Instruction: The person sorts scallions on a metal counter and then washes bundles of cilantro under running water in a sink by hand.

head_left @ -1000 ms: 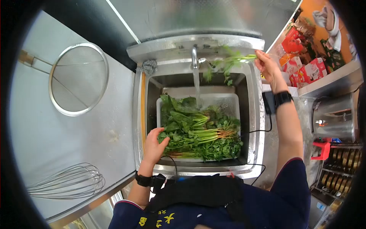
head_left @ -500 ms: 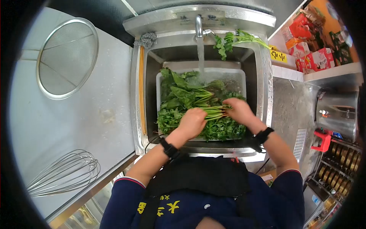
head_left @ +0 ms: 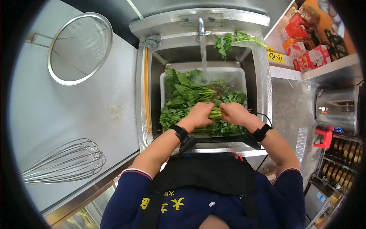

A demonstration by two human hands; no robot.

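My left hand point(head_left: 202, 114) is closed round a bunch of spinach point(head_left: 216, 113), gripping its green stems. Close beside it, my right hand point(head_left: 234, 113) is wrapped round the root end of the same bunch. Both hands are over a pale plastic tub point(head_left: 244, 79) set in the metal sink point(head_left: 256, 87). More spinach leaves point(head_left: 185, 81) lie in the tub's upper left, and frilly-leaved greens point(head_left: 171, 119) fill its near side. Water runs from the faucet point(head_left: 201, 28) into the tub. My fingers hide part of the held stems.
Long wooden sticks point(head_left: 147, 91) and a steel scrubber point(head_left: 150, 41) lie along the sink's left rim. A leafy sprig point(head_left: 232, 39) rests at the back right. On the left counter point(head_left: 114, 91) are a mesh strainer point(head_left: 81, 47) and a whisk point(head_left: 68, 162). A steel pot point(head_left: 335, 108) stands right.
My hands have come closer together on the spinach stems. My left hand has moved right and slightly up, and its grip now sits nearer the root end.
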